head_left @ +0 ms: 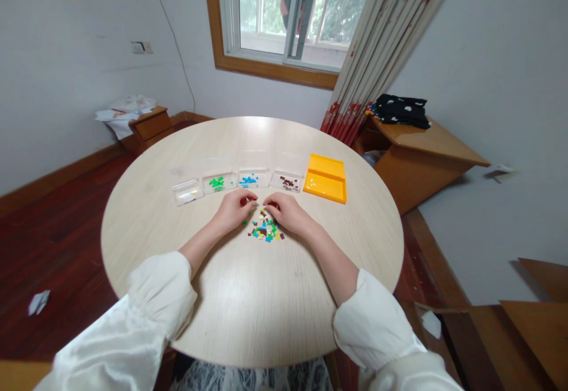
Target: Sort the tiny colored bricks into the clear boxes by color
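A loose pile of small plastic bricks (265, 231) in green, blue, brown, yellow and white lies mid-table. At its far left edge is my left hand (235, 207), fingers curled and fingertips together; whatever they hold is too small to name. My right hand (286, 210) bends over the pile's far right edge, its fingertips pinched, the contents also unclear. Just beyond the hands stand clear boxes: one with green bricks (217, 183), one with blue bricks (248, 180), one with brown bricks (290, 183).
A smaller clear box (180, 194) with a few light pieces stands at the row's left end. An open yellow case (326, 196) with a few white bits is at its right. The round table (248, 314) sits below a window; a wooden cabinet (426, 154) stands right.
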Tool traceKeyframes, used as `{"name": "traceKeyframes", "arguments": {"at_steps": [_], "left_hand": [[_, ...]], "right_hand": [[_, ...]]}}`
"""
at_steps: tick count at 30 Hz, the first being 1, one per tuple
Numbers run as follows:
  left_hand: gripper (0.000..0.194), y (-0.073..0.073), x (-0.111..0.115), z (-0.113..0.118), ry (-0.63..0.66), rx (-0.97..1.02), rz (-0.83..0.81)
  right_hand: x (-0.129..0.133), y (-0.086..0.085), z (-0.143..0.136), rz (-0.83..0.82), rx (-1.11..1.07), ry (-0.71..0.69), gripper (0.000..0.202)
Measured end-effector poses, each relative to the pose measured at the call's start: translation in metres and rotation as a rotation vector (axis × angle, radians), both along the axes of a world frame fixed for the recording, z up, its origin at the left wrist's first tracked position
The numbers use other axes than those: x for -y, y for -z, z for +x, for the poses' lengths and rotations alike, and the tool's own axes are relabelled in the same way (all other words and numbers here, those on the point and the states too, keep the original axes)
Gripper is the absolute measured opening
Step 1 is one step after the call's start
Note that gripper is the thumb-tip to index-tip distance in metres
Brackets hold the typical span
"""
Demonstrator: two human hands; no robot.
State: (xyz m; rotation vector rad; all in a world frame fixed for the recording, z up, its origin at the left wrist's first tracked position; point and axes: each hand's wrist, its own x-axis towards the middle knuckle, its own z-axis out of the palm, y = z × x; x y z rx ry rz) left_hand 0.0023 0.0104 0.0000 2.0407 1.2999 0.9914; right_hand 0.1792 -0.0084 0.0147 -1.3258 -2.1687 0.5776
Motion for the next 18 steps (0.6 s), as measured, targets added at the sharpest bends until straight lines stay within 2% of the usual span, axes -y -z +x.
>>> {"name": "traceKeyframes", "arguments": {"at_steps": [11, 18], "left_hand": [[0.01, -0.0044, 0.0056, 0.0009, 0.106, -0.105, -0.03], [0.014, -0.0057, 0.0099, 0.0016, 0.161, -0.16, -0.012]], "right_hand": [[0.0028, -0.004, 0.002, -0.077, 0.093, -0.114, 0.018], [0.0002, -0.0062, 0.0043, -0.031, 0.136, -0.055, 0.017]]}}
